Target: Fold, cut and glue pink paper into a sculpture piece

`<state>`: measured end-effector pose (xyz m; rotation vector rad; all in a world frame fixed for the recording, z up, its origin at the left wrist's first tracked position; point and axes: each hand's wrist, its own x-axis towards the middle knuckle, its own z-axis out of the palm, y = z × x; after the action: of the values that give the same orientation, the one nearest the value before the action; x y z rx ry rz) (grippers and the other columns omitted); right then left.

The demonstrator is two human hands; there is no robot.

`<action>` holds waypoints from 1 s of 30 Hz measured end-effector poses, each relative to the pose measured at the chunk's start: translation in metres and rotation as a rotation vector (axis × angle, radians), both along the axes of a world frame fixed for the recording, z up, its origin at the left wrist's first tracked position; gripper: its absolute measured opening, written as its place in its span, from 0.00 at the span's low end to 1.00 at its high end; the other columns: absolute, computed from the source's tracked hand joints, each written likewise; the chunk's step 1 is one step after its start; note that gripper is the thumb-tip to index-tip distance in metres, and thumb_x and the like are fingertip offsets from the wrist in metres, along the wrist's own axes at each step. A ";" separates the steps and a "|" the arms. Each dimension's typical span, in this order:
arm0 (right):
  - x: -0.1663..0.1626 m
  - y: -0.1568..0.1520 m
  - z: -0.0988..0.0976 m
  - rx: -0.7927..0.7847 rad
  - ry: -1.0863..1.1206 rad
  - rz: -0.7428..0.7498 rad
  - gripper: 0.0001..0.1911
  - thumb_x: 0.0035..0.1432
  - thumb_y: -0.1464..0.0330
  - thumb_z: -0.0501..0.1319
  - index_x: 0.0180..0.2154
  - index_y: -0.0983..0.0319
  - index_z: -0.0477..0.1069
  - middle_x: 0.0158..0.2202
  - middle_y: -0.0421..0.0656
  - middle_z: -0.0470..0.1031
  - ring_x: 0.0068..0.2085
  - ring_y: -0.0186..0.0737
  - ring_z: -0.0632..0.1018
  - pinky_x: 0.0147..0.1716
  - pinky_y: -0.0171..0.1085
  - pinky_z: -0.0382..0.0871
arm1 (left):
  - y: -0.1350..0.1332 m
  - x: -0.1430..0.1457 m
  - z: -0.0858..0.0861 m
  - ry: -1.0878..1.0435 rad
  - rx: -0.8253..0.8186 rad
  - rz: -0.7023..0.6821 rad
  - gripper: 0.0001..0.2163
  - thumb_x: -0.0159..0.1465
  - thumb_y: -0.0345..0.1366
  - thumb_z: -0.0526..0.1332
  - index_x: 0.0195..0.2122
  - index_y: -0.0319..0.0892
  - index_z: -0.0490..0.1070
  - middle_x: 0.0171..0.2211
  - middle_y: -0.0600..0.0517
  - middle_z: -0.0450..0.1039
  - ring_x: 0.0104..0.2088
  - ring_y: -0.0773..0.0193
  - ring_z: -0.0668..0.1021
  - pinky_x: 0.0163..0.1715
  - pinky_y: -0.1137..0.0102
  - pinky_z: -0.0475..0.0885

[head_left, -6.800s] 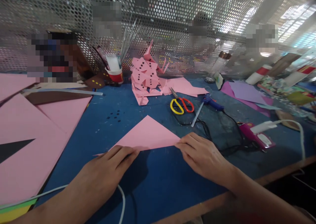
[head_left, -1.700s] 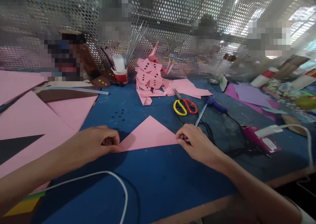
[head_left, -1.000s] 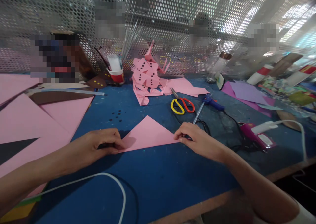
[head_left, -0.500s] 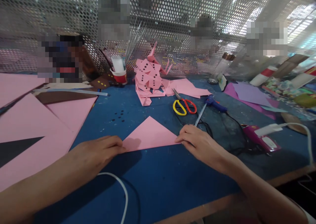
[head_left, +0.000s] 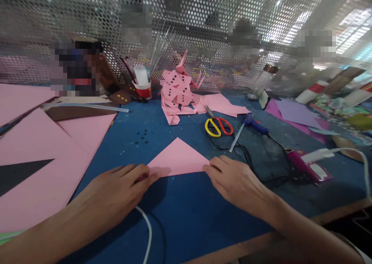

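Observation:
A pink sheet of paper (head_left: 178, 157), folded into a triangle, lies on the blue table with its peak pointing away from me. My left hand (head_left: 128, 186) is closed on its left corner, with thumb and fingers along the folded bottom edge. At the opposite corner, my right hand (head_left: 229, 176) pinches the paper between thumb and curled fingers. Both outer tips of the triangle are hidden under my fingers. Beyond the paper lie scissors (head_left: 213, 127) with one yellow and one red handle, and several small black dots (head_left: 142, 137).
Pink folded paper figures (head_left: 177, 89) stand at the back beside a red-and-white cup (head_left: 143, 90). To the right lie a blue glue gun (head_left: 255, 125) with its cord and a magenta power box (head_left: 308, 166). Large pink sheets (head_left: 31, 147) cover the left side. A white cable (head_left: 149, 233) runs in front.
My left hand has slid rightward along the folded edge, its thumb now further over the paper. My right hand has moved slightly inward and lower. The triangle lies almost where it was.

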<state>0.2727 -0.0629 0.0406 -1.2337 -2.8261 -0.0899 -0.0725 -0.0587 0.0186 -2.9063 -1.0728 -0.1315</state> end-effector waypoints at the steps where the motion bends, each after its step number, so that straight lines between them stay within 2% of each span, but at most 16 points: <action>1: 0.000 -0.001 0.000 0.011 -0.009 0.002 0.10 0.69 0.74 0.56 0.48 0.60 0.73 0.42 0.45 0.76 0.39 0.44 0.74 0.33 0.43 0.67 | 0.000 0.001 -0.001 -0.010 0.019 -0.009 0.28 0.68 0.25 0.50 0.67 0.53 0.65 0.45 0.47 0.79 0.42 0.53 0.80 0.39 0.61 0.76; 5: -0.001 -0.002 -0.003 0.031 -0.011 0.016 0.10 0.69 0.74 0.57 0.48 0.61 0.74 0.43 0.47 0.76 0.39 0.45 0.74 0.35 0.43 0.68 | -0.002 0.007 -0.005 -0.088 0.109 -0.051 0.20 0.70 0.26 0.50 0.56 0.45 0.76 0.46 0.46 0.79 0.44 0.53 0.79 0.43 0.59 0.75; 8: -0.003 -0.003 -0.008 0.029 0.021 0.041 0.11 0.69 0.75 0.55 0.49 0.62 0.74 0.46 0.49 0.77 0.42 0.46 0.75 0.38 0.44 0.70 | -0.004 0.010 -0.006 -0.124 0.120 -0.070 0.18 0.71 0.26 0.50 0.53 0.42 0.77 0.47 0.45 0.79 0.45 0.52 0.79 0.43 0.59 0.74; 15: -0.008 -0.004 -0.012 0.094 -0.012 0.083 0.17 0.70 0.73 0.56 0.59 0.64 0.70 0.45 0.48 0.78 0.42 0.47 0.76 0.35 0.46 0.71 | -0.005 0.013 -0.009 -0.070 0.095 -0.048 0.22 0.72 0.28 0.52 0.65 0.45 0.67 0.48 0.46 0.78 0.44 0.53 0.78 0.43 0.59 0.72; 21: -0.015 -0.003 -0.013 0.083 0.039 0.112 0.14 0.74 0.70 0.53 0.53 0.65 0.74 0.48 0.49 0.78 0.44 0.48 0.77 0.38 0.47 0.72 | -0.007 0.019 -0.009 -0.111 0.044 -0.001 0.21 0.70 0.28 0.54 0.63 0.46 0.69 0.51 0.46 0.77 0.49 0.53 0.78 0.48 0.59 0.71; 25: -0.017 -0.002 -0.016 0.078 0.067 0.118 0.15 0.74 0.69 0.54 0.55 0.66 0.73 0.47 0.49 0.79 0.44 0.48 0.77 0.39 0.48 0.73 | -0.008 0.022 -0.007 -0.168 -0.007 0.010 0.21 0.70 0.27 0.54 0.63 0.45 0.68 0.51 0.47 0.77 0.49 0.55 0.78 0.49 0.59 0.71; 30: -0.018 -0.001 -0.017 0.045 0.096 0.107 0.14 0.74 0.69 0.54 0.54 0.64 0.72 0.47 0.47 0.78 0.44 0.48 0.76 0.40 0.48 0.73 | -0.006 0.021 -0.009 -0.127 -0.025 -0.002 0.25 0.68 0.26 0.54 0.66 0.46 0.65 0.55 0.47 0.76 0.51 0.54 0.77 0.51 0.59 0.71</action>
<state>0.2544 -0.0639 0.0232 -1.0463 -2.7843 -0.0863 -0.0514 -0.0647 0.0096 -2.9566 -1.0965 -0.3085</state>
